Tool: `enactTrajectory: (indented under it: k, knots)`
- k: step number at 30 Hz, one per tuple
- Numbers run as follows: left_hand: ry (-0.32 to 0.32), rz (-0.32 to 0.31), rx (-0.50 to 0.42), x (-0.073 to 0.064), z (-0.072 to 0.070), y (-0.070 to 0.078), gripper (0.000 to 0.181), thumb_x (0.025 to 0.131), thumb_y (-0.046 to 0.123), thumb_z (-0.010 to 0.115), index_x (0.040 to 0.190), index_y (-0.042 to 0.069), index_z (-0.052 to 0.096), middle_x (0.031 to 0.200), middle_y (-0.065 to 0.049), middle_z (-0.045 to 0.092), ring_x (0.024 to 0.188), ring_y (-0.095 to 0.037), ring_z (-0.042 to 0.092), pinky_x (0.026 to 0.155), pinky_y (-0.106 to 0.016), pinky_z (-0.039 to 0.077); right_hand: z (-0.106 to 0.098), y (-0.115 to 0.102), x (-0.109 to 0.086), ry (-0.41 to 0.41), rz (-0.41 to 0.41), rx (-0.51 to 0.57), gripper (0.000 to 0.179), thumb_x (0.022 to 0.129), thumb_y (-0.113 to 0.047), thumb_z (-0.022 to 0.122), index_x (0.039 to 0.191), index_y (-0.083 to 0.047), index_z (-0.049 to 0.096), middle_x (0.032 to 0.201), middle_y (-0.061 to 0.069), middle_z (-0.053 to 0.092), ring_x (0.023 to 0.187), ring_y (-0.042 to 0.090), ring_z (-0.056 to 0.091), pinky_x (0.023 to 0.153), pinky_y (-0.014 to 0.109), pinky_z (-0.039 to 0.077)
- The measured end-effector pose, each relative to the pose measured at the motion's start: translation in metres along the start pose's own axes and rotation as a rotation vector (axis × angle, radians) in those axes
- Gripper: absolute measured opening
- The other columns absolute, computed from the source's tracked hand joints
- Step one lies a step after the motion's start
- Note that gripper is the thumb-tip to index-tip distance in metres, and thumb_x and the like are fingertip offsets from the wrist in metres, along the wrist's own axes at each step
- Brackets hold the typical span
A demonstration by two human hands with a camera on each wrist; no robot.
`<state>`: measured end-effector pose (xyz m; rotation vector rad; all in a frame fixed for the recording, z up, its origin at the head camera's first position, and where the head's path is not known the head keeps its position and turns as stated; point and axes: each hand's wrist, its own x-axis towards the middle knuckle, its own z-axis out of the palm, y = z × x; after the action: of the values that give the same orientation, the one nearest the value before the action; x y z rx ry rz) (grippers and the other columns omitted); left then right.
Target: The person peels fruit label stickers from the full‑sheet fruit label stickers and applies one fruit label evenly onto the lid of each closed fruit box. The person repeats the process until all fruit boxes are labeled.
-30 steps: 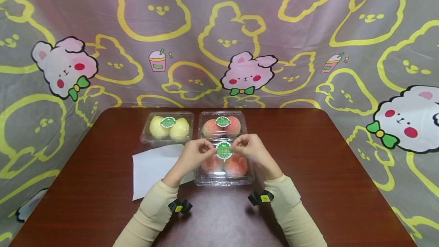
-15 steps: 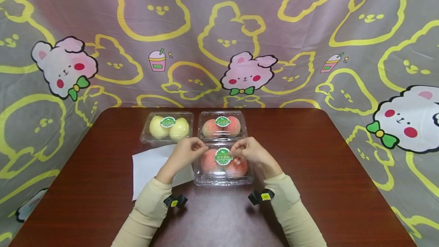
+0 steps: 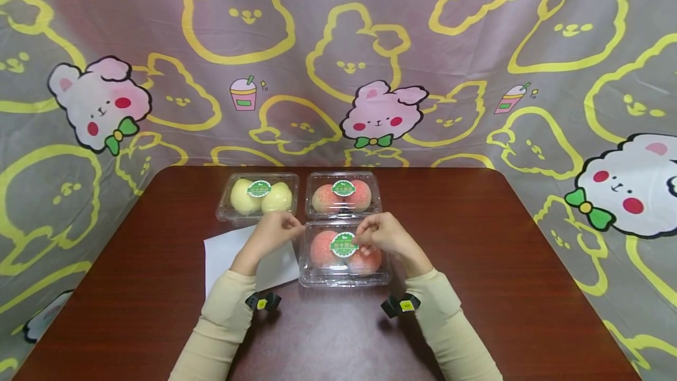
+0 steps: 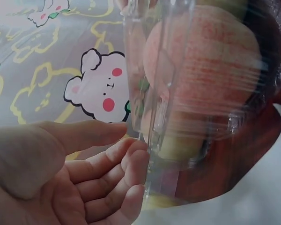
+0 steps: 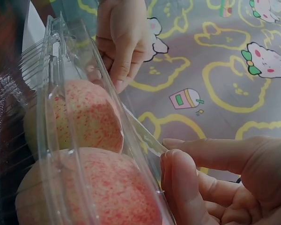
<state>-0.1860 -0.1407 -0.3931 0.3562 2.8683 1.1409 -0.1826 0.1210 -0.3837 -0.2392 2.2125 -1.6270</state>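
Observation:
In the head view, a clear plastic clamshell box (image 3: pixel 317 280) with two peaches (image 3: pixel 322 248) sits in front of me. A round green-and-white sticker (image 3: pixel 341 245) lies over its lid. My right hand (image 3: pixel 390 235) pinches the sticker's right edge between thumb and forefinger; in the right wrist view that edge stands lifted off the lid. My left hand (image 3: pixel 266 235) hovers by the box's back left corner, fingers loosely bent. The left wrist view shows the left hand (image 4: pixel 93 173) beside the box wall with nothing held; whether a fingertip touches the plastic, I cannot tell.
Behind stand a box of two yellow fruits (image 3: pixel 277 199) and another box of peaches (image 3: pixel 328 199), both with green stickers. A white paper sheet (image 3: pixel 222 263) lies under my left hand. All rest on a brown table (image 3: pixel 465 240) before a patterned curtain (image 3: pixel 449 10).
Both hands held the sticker's sides a second ago; my left hand has let go and moved left. The sticker has come down toward the lid, with the right hand still on its edge.

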Motion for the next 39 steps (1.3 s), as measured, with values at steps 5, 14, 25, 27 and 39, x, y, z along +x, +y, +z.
enactTrajectory:
  k: [5, 14, 25, 27, 39]
  knots:
    - [-0.049, -0.016, -0.001, 0.0010, -0.0013, -0.0050, 0.020, 0.088, 0.018, 0.067, 0.084, 0.000, 0.072, 0.073, -0.015, 0.073, 0.064, -0.011, 0.060, 0.063, -0.024, 0.046, 0.0013, -0.0011, -0.0006, 0.012, 0.012, -0.012, 0.012, 0.080, 0.005, 0.067, 0.083, 0.015, 0.061, 0.056, -0.002, 0.059, 0.047, 0.006, 0.058, 0.049, 0.022, 0.053]
    - [-0.095, -0.047, -0.015, 0.0012, 0.0008, -0.0093, 0.018, 0.087, 0.018, 0.069, 0.087, 0.000, 0.072, 0.076, -0.015, 0.074, 0.069, -0.014, 0.066, 0.069, -0.027, 0.050, 0.0044, -0.0021, -0.0004, 0.068, 0.016, -0.043, 0.010, 0.078, 0.006, 0.069, 0.080, 0.013, 0.062, 0.055, -0.002, 0.058, 0.045, 0.006, 0.057, 0.047, 0.022, 0.053]
    - [-0.109, -0.046, -0.009, 0.0015, 0.0019, -0.0097, 0.019, 0.087, 0.018, 0.069, 0.088, 0.000, 0.072, 0.077, -0.015, 0.074, 0.068, -0.014, 0.067, 0.068, -0.027, 0.049, 0.0077, 0.0000, 0.0015, 0.141, 0.014, -0.140, 0.012, 0.075, 0.004, 0.075, 0.076, 0.009, 0.064, 0.054, -0.001, 0.059, 0.044, 0.006, 0.055, 0.046, 0.023, 0.052]
    - [-0.108, -0.042, -0.010, 0.0015, 0.0018, -0.0098, 0.018, 0.087, 0.018, 0.069, 0.087, 0.000, 0.072, 0.077, -0.015, 0.074, 0.068, -0.015, 0.068, 0.068, -0.027, 0.050, 0.0081, -0.0007, 0.0013, 0.151, 0.014, -0.155, 0.012, 0.074, 0.004, 0.076, 0.076, 0.008, 0.065, 0.054, 0.000, 0.060, 0.043, 0.006, 0.056, 0.046, 0.023, 0.052]
    - [-0.108, -0.041, -0.011, 0.0024, 0.0020, -0.0096, 0.018, 0.087, 0.018, 0.069, 0.088, 0.000, 0.072, 0.079, -0.015, 0.075, 0.069, -0.018, 0.070, 0.070, -0.029, 0.052, 0.0091, -0.0046, -0.0006, 0.171, 0.001, -0.208, 0.012, 0.073, 0.002, 0.077, 0.073, 0.006, 0.065, 0.055, 0.002, 0.062, 0.044, 0.006, 0.056, 0.046, 0.023, 0.052]
